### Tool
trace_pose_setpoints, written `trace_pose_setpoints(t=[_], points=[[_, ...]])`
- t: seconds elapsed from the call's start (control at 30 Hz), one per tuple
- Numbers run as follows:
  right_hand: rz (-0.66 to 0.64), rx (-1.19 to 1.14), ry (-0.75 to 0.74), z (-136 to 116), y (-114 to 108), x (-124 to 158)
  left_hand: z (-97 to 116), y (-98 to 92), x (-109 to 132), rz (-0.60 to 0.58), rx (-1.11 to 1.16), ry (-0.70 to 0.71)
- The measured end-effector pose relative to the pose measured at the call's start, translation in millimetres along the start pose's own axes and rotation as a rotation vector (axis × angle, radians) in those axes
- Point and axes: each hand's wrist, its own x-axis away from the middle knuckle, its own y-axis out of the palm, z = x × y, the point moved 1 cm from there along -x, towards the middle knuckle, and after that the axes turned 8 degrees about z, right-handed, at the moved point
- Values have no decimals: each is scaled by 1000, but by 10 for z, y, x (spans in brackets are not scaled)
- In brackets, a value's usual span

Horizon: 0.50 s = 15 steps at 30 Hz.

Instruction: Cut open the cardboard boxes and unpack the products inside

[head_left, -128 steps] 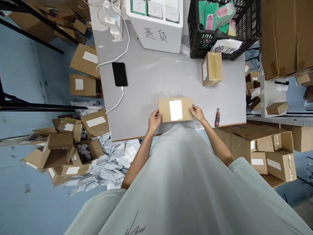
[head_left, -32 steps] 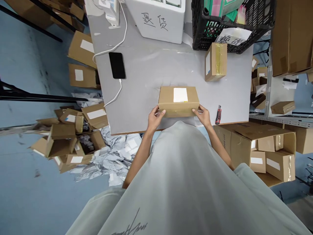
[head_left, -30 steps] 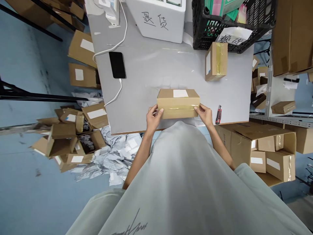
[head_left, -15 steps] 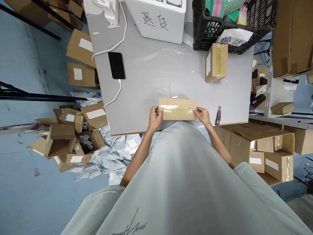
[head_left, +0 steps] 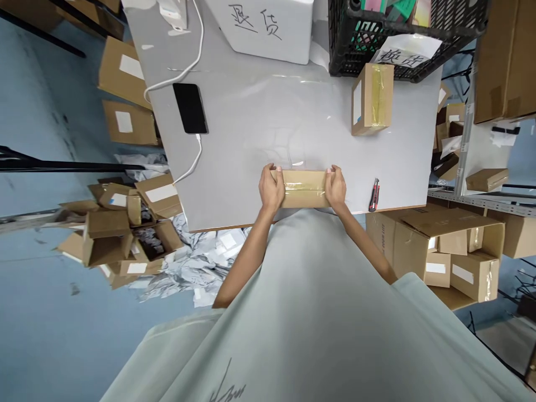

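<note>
A small cardboard box (head_left: 305,195) with clear tape along its middle is at the table's front edge, close to my body. My left hand (head_left: 272,188) grips its left end, thumb on top. At the opposite end, my right hand (head_left: 335,188) holds the box the same way. The fingers behind and under the box are partly hidden. A red and black box cutter (head_left: 374,195) lies on the table to the right of my right hand. Farther back stands another taped cardboard box (head_left: 372,100).
A black phone (head_left: 190,109) on a white cable lies at the left of the grey table (head_left: 259,123). At the back are a white foam box (head_left: 268,33) and a black crate (head_left: 352,47). An open carton (head_left: 406,245) with boxes stands at right; opened boxes (head_left: 106,223) lie left.
Both my hands have shifted from fingertip holds near the tape to fuller grips around the box's ends. The camera view has moved slightly.
</note>
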Motion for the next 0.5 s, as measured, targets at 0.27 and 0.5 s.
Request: trace_pose_setpoints(t=[0.27, 0.5], points=[[-49, 53, 92, -76, -45, 26, 26, -16, 34, 47, -11, -18], [-66, 112, 94, -87, -41, 32, 33, -19, 42, 11, -57, -57]])
